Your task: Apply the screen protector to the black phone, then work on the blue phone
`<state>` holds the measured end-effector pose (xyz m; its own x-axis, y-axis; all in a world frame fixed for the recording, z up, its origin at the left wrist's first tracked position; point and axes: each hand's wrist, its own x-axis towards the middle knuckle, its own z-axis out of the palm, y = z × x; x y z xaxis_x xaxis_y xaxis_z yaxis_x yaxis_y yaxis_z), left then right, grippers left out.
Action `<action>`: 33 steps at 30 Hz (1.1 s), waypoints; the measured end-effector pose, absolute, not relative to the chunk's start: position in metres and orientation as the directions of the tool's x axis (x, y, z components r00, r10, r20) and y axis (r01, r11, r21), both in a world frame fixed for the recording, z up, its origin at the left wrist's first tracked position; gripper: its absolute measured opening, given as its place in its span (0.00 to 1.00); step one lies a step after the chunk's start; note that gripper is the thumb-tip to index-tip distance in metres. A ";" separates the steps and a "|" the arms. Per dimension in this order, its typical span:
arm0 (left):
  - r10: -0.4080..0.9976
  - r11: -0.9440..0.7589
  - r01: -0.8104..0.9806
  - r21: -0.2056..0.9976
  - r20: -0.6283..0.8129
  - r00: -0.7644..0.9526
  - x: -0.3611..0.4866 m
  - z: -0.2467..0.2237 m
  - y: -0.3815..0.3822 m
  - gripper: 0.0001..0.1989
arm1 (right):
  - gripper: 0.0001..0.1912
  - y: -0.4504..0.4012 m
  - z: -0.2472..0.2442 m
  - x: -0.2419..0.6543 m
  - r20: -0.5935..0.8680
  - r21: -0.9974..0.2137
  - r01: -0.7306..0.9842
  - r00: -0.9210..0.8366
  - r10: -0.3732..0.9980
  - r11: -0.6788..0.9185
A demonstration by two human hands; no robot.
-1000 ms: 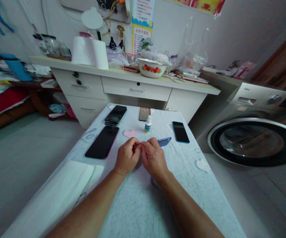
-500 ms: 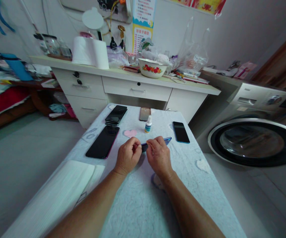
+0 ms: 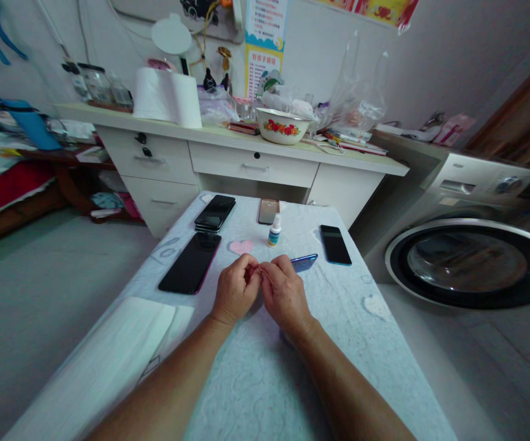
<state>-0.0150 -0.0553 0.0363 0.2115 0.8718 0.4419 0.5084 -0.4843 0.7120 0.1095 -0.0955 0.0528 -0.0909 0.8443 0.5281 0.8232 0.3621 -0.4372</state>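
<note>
The blue phone (image 3: 305,263) is at the hands, mostly hidden behind them, with only its right end showing, just beyond the knuckles of the right hand (image 3: 285,291) on the far right side. The left hand (image 3: 234,291) is curled, thumb and forefinger pinching at the phone's covered left part; the right hand's fingers are bunched against the left fingertips, and whether they pinch the phone too, I cannot tell. The phone's long axis runs left to right, the right end pointing right and slightly far; it is tilted, showing as a narrow blue band. Half a second ago the right hand was farther right, leaving a dark stretch of phone bare between the hands; now the fingertips meet and cover it, much as they did a second ago. The white bottle (image 3: 274,231) on the far side and the black phone (image 3: 336,244) on the right have not moved.
</note>
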 end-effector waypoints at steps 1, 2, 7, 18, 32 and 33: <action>0.871 -0.485 0.508 0.711 0.442 0.212 -0.015 0.036 -0.055 0.04 | 0.11 -0.095 0.053 0.109 0.524 -0.439 0.821 -0.096 0.846 0.365; 0.871 -0.485 0.509 0.711 0.443 0.212 -0.015 0.035 -0.055 0.04 | 0.11 -0.095 0.052 0.109 0.523 -0.440 0.818 -0.101 0.846 0.370; 0.873 -0.482 0.514 0.709 0.438 0.214 -0.015 0.035 -0.055 0.04 | 0.11 -0.094 0.052 0.112 0.545 -0.449 0.808 -0.088 0.834 0.380; 0.872 -0.484 0.507 0.713 0.441 0.212 -0.015 0.037 -0.056 0.04 | 0.11 -0.090 0.051 0.132 0.614 -0.430 0.841 0.007 0.789 0.328; 0.871 -0.488 0.502 0.714 0.437 0.225 -0.015 0.035 -0.054 0.03 | 0.10 -0.093 0.051 0.118 0.578 -0.436 0.826 -0.048 0.815 0.357; 0.872 -0.486 0.503 0.715 0.434 0.226 -0.015 0.034 -0.054 0.03 | 0.10 -0.094 0.051 0.116 0.568 -0.436 0.823 -0.060 0.821 0.363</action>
